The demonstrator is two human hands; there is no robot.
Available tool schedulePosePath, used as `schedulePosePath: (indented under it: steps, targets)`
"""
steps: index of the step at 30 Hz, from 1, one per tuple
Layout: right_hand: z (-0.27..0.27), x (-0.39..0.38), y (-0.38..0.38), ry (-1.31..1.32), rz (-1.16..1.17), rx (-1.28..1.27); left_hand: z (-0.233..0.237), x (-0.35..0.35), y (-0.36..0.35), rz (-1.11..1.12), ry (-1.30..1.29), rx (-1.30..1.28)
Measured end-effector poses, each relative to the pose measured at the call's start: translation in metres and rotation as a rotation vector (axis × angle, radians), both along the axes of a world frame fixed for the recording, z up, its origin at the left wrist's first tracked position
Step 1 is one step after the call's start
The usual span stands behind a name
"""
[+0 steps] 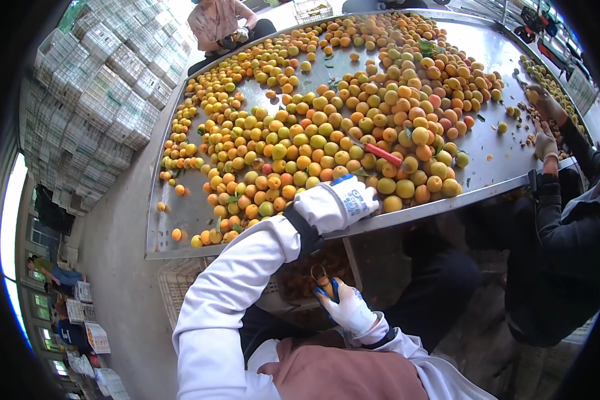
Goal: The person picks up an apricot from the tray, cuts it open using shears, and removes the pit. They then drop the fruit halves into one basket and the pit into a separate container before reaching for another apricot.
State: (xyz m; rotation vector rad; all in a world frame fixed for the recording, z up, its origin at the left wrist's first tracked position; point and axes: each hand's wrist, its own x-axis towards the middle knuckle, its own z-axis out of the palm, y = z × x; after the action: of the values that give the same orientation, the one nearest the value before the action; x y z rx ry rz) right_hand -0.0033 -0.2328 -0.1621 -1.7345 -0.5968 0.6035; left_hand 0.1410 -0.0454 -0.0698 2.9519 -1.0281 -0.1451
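My left hand (340, 200), in a white glove with blue print, reaches up to the near rim of the metal sorting table (180, 220). It lies curled at the edge of the pile of yellow and orange apricots (327, 133), and what its fingers hold is hidden. My right hand (350, 310), also gloved in white, is low by my chest and grips small scissors with a blue handle (325, 287). A red-handled cutter (383, 155) lies on the fruit just beyond my left hand.
A co-worker in dark sleeves stands at the right, gloved hands (547, 143) on the table's end. Another person (217, 23) sits at the far side. White crates (93, 87) are stacked high at the left. A crate of fruit (300, 277) sits under the table.
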Motion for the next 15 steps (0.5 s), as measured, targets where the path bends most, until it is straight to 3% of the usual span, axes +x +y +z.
schedulePosePath:
  steps: [2, 9, 15]
  targets:
    - [0.004, 0.002, -0.001, 0.041, 0.004, -0.015, 0.002, 0.000, 0.002, 0.076, -0.006, 0.089]
    - [0.018, 0.003, 0.000, 0.103, -0.032, 0.003, 0.020, -0.069, 0.047, 0.282, -0.353, -0.439]
    - [0.017, 0.001, 0.002, 0.090, -0.022, -0.022, 0.016, -0.168, 0.062, 0.538, -0.318, -0.582]
